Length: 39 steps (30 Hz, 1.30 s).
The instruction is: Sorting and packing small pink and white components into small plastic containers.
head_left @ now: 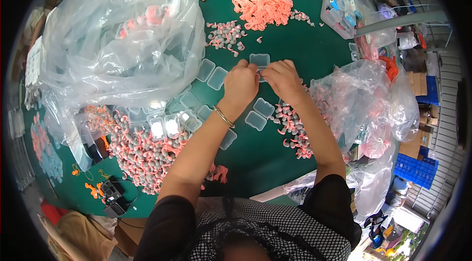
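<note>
A small clear plastic case [259,60] lies open on the green table, its far half showing beyond my fingertips. My left hand [241,83], with a bangle at the wrist, has its fingers closed at the case's near left side. From the right, my right hand [283,80] pinches the same case's near half, which the fingers mostly cover. Whether something small is also between the fingers is hidden. Another open clear case [259,113] lies nearer me, between my forearms. Left of my left hand sits one more open case [212,74].
Coral cord bundles [263,8] and small grey-and-pink plugs [226,36] are heaped at the far side. A larger plug pile [142,155] lies left, below a big clear bag [123,49]. More plugs [295,133] and plastic bags [354,99] are at right. A black device [115,194] sits near left.
</note>
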{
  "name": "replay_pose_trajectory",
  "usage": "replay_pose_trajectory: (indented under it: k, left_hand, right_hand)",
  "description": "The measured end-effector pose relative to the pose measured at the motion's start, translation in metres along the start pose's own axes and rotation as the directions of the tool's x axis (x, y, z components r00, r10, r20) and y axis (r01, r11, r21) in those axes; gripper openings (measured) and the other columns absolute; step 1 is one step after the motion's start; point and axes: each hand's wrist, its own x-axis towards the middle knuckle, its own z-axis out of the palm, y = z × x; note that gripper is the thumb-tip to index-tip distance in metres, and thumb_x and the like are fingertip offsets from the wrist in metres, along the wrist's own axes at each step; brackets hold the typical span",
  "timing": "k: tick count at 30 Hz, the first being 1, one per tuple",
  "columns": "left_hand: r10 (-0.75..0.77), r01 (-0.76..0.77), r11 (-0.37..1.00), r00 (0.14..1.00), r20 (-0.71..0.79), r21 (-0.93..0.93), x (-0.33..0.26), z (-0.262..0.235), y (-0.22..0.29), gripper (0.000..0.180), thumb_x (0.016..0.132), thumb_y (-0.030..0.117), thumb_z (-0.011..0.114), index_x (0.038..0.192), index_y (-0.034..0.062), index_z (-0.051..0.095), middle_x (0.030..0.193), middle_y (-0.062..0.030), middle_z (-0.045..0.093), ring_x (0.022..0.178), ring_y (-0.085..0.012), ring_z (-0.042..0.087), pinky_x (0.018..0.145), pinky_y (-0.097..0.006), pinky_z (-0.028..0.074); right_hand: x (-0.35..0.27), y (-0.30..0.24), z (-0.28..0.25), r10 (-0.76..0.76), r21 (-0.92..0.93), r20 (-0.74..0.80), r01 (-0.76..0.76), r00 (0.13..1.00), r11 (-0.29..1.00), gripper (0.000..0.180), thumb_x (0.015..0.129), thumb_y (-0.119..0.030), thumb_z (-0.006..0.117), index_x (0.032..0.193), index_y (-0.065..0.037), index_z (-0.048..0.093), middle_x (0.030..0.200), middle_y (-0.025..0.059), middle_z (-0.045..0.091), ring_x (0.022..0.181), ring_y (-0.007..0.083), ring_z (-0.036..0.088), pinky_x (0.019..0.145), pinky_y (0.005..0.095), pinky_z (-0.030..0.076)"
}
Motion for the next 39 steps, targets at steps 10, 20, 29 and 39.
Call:
replay_pose_trajectory:
  k: [10,20,29,39]
  left_hand:
    - [0.097,-0.093,0.995,0.984,0.147,-0.036,-0.005,-0.015,-0.008,0.028,0.069,0.007,0.072,0.094,0.0041,0.060,0.088,-0.0130,0.058,0.082,-0.0320,0.062,0.069,-0.042,0.052]
    - [0.087,-0.093,0.995,0.980,0.177,0.023,-0.002,-0.013,-0.009,0.048,0.071,0.011,0.075,0.115,0.0056,0.057,0.097,-0.0111,0.059,0.085,-0.0335,0.062,0.071,-0.042,0.052]
    - [0.093,-0.088,0.995,0.985,0.148,-0.036,-0.003,-0.010,-0.018,0.046,0.070,0.012,0.077,0.112,0.0072,0.058,0.097,-0.0096,0.060,0.086,-0.0327,0.063,0.072,-0.041,0.052]
    - [0.051,-0.037,0.995,0.987,0.155,-0.090,-0.001,-0.014,-0.013,0.047,0.066,0.009,0.078,0.109,0.0057,0.058,0.096,-0.0113,0.061,0.085,-0.0328,0.063,0.072,-0.042,0.051]
  right_hand:
    - [0.005,-0.004,-0.013,-0.049,-0.034,0.090,0.052,0.995,0.998,0.015,0.073,-0.005,0.066,0.088,-0.009,0.062,0.085,0.0039,0.061,0.082,0.0225,0.058,0.077,0.0385,0.040]
    - [0.083,0.077,0.054,0.462,-0.101,-0.217,-0.491,0.860,0.865,0.022,0.074,-0.018,0.073,0.093,-0.010,0.066,0.085,0.0053,0.068,0.081,0.0254,0.066,0.066,0.0385,0.051]
    - [0.046,0.077,0.011,0.703,0.231,-0.017,-0.681,0.711,0.695,0.014,0.081,-0.013,0.071,0.093,-0.007,0.068,0.083,0.0060,0.071,0.073,0.0165,0.068,0.066,0.0293,0.052]
    - [0.002,0.011,0.000,0.096,0.090,-0.022,-0.094,0.995,0.992,0.015,0.076,-0.008,0.072,0.089,-0.011,0.066,0.081,0.0038,0.062,0.078,0.0221,0.060,0.075,0.0352,0.043]
